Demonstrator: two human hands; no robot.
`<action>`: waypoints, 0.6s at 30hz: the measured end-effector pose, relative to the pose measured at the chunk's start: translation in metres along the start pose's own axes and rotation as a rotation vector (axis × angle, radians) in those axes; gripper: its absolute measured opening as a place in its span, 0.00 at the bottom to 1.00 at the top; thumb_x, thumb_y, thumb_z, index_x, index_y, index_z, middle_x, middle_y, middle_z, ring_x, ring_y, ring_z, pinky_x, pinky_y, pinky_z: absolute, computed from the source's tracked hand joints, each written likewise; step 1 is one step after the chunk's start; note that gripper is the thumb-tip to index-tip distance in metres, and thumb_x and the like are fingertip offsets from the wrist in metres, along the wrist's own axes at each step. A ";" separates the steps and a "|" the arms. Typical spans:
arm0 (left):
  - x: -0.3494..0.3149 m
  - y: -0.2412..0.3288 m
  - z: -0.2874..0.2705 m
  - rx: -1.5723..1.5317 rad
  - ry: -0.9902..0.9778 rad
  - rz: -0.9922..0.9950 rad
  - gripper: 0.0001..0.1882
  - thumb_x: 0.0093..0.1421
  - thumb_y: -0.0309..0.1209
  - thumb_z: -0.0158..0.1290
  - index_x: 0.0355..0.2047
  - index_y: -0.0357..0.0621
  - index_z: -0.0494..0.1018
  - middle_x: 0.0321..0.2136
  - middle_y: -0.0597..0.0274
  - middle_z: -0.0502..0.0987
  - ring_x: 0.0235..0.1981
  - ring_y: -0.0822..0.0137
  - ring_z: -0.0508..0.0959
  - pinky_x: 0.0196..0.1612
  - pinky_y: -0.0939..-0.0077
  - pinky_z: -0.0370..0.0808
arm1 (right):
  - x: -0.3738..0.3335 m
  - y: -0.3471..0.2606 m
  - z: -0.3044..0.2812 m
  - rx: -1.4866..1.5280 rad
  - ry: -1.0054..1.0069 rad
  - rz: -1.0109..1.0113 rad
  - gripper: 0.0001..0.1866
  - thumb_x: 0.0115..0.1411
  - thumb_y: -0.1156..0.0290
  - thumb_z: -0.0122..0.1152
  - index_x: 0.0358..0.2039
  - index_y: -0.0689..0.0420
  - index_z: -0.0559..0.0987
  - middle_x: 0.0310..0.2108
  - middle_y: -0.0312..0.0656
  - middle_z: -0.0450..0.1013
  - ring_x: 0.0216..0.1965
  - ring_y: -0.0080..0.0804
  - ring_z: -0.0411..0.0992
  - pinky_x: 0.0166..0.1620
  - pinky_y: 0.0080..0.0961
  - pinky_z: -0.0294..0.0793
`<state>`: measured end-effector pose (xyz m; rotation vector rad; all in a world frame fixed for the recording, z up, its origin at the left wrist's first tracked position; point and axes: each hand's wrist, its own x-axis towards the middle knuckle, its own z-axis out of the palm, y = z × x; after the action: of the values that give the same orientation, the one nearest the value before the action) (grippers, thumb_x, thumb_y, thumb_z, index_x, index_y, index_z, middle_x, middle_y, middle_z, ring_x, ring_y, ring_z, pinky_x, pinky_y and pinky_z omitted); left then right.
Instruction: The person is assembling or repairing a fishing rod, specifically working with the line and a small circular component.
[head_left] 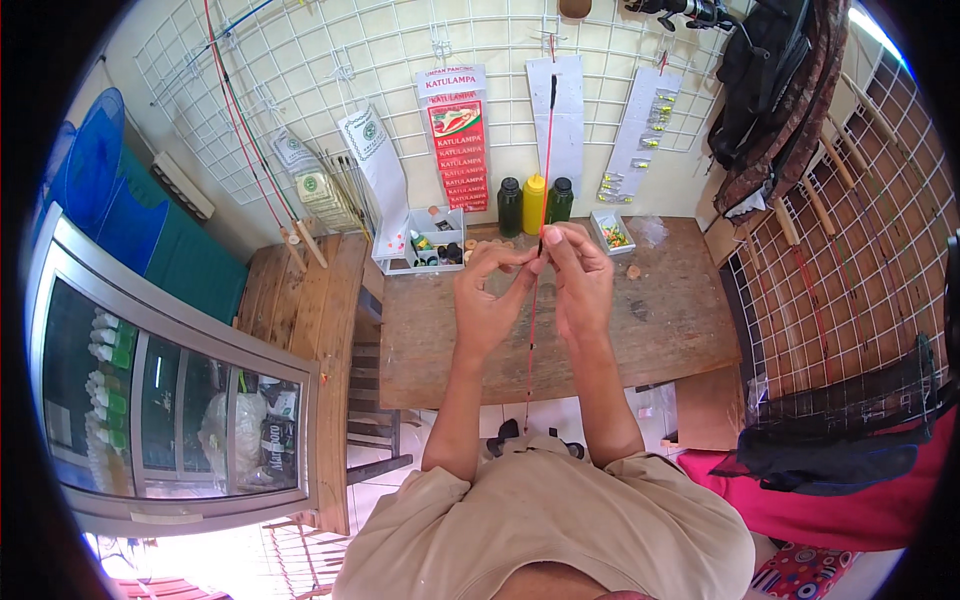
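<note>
Upright in front of my chest stands a thin red fishing rod, with a black section at its upper end. Below my hands its red shaft carries on down past the table's front edge. My left hand pinches the rod near its middle between thumb and fingertips, at a short dark part. My right hand grips the same spot from the other side, its thumb and index finger pressed together. The fingertips of both hands nearly meet, hiding some of the rod. Both hands are above the wooden table.
At the table's back are a white divided tray of small parts, a yellow bottle, two dark green bottles and a small white box. Wire racks with hanging packets line the wall. A glass cabinet stands left, a wire grid right.
</note>
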<state>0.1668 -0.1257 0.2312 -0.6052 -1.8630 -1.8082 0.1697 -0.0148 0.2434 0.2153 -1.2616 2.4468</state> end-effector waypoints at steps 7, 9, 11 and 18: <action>-0.002 -0.008 0.000 -0.009 -0.088 -0.077 0.08 0.49 0.24 0.62 0.32 0.41 0.78 0.28 0.63 0.76 0.31 0.71 0.71 0.34 0.78 0.68 | 0.014 -0.024 0.011 -0.048 -0.062 -0.014 0.11 0.58 0.70 0.62 0.37 0.66 0.78 0.30 0.42 0.78 0.31 0.20 0.72 0.38 0.17 0.71; -0.003 -0.011 -0.002 -0.015 -0.099 -0.077 0.09 0.49 0.24 0.62 0.32 0.41 0.78 0.29 0.63 0.76 0.32 0.71 0.71 0.35 0.78 0.68 | 0.013 -0.025 0.012 -0.090 -0.065 -0.024 0.11 0.58 0.71 0.62 0.37 0.66 0.78 0.29 0.42 0.77 0.30 0.20 0.73 0.37 0.17 0.71; -0.001 -0.009 -0.004 -0.021 -0.109 -0.078 0.09 0.49 0.23 0.62 0.32 0.42 0.78 0.29 0.63 0.76 0.33 0.70 0.72 0.35 0.78 0.68 | 0.011 -0.025 0.013 -0.131 -0.068 -0.033 0.11 0.58 0.71 0.62 0.37 0.66 0.78 0.28 0.41 0.77 0.29 0.20 0.73 0.36 0.16 0.72; 0.050 0.014 -0.011 -0.005 0.001 0.085 0.14 0.57 0.31 0.57 0.42 0.40 0.74 0.35 0.63 0.78 0.40 0.71 0.73 0.40 0.78 0.68 | 0.008 -0.002 0.004 -0.174 -0.050 -0.066 0.10 0.59 0.72 0.60 0.37 0.66 0.78 0.28 0.39 0.77 0.30 0.18 0.72 0.35 0.14 0.71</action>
<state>0.1356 -0.1366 0.2733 -0.6742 -1.8054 -1.7587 0.1628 -0.0155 0.2496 0.2671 -1.4564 2.2743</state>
